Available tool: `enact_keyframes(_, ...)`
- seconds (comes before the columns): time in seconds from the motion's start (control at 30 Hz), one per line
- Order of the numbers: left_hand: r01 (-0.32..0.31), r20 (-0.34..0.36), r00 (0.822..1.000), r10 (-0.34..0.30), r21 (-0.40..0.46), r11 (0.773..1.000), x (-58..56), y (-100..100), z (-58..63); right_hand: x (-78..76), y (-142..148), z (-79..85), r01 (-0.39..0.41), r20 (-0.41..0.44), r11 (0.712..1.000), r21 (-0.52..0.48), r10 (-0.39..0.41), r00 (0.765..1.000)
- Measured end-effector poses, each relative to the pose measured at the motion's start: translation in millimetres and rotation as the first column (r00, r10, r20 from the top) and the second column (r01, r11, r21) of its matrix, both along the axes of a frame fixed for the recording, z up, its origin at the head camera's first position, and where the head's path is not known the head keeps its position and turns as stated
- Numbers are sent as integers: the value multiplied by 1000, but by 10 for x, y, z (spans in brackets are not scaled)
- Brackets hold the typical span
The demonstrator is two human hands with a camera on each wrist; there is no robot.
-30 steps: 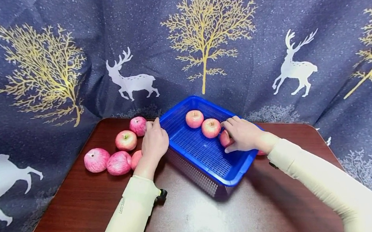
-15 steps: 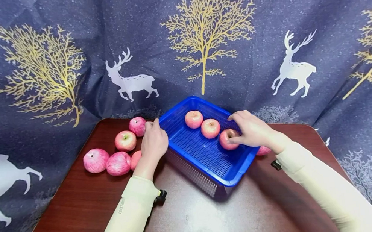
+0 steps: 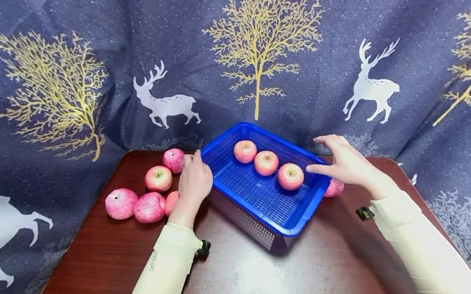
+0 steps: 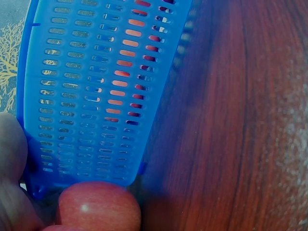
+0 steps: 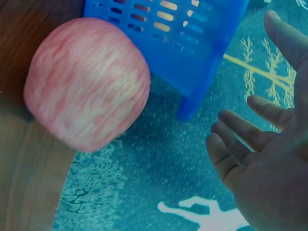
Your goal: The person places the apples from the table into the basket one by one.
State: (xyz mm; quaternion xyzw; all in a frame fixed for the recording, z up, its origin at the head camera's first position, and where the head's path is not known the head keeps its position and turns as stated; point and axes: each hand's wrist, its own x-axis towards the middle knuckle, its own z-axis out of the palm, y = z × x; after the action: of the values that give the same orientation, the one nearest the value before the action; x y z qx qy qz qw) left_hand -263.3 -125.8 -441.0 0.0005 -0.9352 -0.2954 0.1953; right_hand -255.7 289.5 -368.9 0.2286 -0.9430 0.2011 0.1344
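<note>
A blue plastic basket (image 3: 241, 203) with slotted sides stands on the table between the hands. Inside it, in a slanting row, lie three apples: one at the back (image 3: 245, 151), a middle one (image 3: 266, 163) and a front one (image 3: 290, 176). The left hand (image 3: 195, 182) holds the basket's left corner at the rim; part of its grip is hidden. Just beyond the basket's right rim, the right hand (image 3: 347, 164) hovers with thumb and fingers spread, holding nothing. Below it a pink-streaked apple (image 5: 86, 86) rests on the table, partly hidden by the basket in the head view.
Several more apples (image 3: 150, 207) sit on the table left of the basket, one of them (image 4: 98, 207) right beside the left hand and basket. The brown wooden table (image 3: 249, 279) ends at a dark blue cloth (image 3: 220, 86) printed with deer and trees.
The right hand has let go of the front apple in the basket and moved right, out over the rim. The left hand and basket stay put.
</note>
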Motion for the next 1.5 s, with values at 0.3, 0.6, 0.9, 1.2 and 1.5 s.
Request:
enact_keyframes(0.3,0,-1,1000,0,3,1000,10,-6,12,102,205,-81,49,45,997,-65,-46,998)
enact_keyframes(0.6,-1,-21,1000,1,0,1000,-13,-2,-15,201,456,-193,73,41,982,-176,-66,997)
enact_keyframes(0.9,1,-26,1000,0,9,1000,-4,3,-8,313,600,-319,76,71,966,-246,-60,996)
enact_keyframes(1.2,3,-25,1000,-2,13,1000,10,-4,26,350,750,-471,116,156,959,-261,-76,985)
enact_keyframes(1.5,15,-19,1000,-15,8,1000,16,3,18,362,778,-652,96,330,924,-369,34,943)
